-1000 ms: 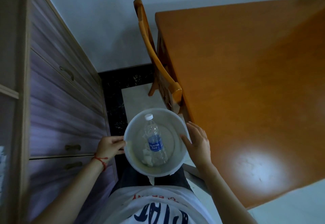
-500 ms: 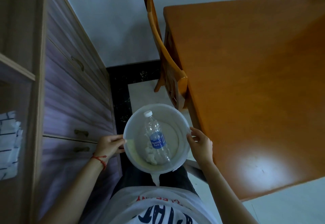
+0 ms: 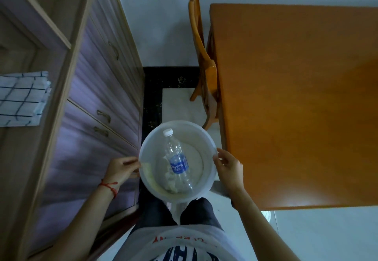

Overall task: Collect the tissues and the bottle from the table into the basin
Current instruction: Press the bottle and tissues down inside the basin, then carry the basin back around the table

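I hold a round white plastic basin point(image 3: 206, 140) in front of my body, between the cabinet and the table. My left hand point(image 3: 121, 168) grips its left rim and my right hand point(image 3: 229, 168) grips its right rim. Inside lies a clear water bottle point(image 3: 177, 159) with a blue label and white cap, the cap pointing away from me. Crumpled white tissues point(image 3: 169, 180) lie under and beside the bottle's lower end. The orange wooden table point(image 3: 296, 107) is to the right, its visible top bare.
A wooden chair point(image 3: 201, 56) is tucked against the table's left side. A tall cabinet with drawers point(image 3: 98, 107) runs along the left, with a folded checked cloth point(image 3: 21, 99) on its shelf. Narrow floor strip lies between cabinet and table.
The view has swung left, showing more of the cabinet and the cloth. The basin stays held in both hands; my right hand has closed more firmly on its rim.
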The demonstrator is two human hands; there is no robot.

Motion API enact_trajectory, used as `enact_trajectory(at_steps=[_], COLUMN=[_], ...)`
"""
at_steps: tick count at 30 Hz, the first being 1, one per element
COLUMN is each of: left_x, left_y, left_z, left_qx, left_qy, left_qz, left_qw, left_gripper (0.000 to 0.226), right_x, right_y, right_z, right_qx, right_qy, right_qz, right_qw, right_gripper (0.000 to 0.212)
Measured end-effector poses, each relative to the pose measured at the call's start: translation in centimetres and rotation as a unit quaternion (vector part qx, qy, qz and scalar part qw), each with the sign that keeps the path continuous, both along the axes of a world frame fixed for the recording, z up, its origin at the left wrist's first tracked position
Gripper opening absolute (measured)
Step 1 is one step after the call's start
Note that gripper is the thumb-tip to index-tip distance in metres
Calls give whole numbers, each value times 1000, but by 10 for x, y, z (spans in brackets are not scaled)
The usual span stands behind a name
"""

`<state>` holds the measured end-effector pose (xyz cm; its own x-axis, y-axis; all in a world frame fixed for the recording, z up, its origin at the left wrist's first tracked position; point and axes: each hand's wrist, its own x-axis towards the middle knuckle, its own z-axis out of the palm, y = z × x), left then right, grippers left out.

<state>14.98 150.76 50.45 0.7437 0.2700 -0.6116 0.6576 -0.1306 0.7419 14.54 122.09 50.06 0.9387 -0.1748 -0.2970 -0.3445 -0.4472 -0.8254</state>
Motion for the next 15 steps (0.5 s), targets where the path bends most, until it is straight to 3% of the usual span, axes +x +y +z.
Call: enact_trajectory(at_steps=[5,15], left_x=[-23,-42], left_y=[7,11], left_z=[0,-5], left_qx=[7,-2], left_qy=[15,39], left_qz=[-29,-144], left_qw=[999,989], left_gripper=[19,26], right_x=[-36,-129], right_y=[6,28], right_z=[-2,-8], right_qx=[-1,-30], right_qy=[5,24], right_qz=[-18,-151], right_qw=[1000,988], right_gripper=[25,24])
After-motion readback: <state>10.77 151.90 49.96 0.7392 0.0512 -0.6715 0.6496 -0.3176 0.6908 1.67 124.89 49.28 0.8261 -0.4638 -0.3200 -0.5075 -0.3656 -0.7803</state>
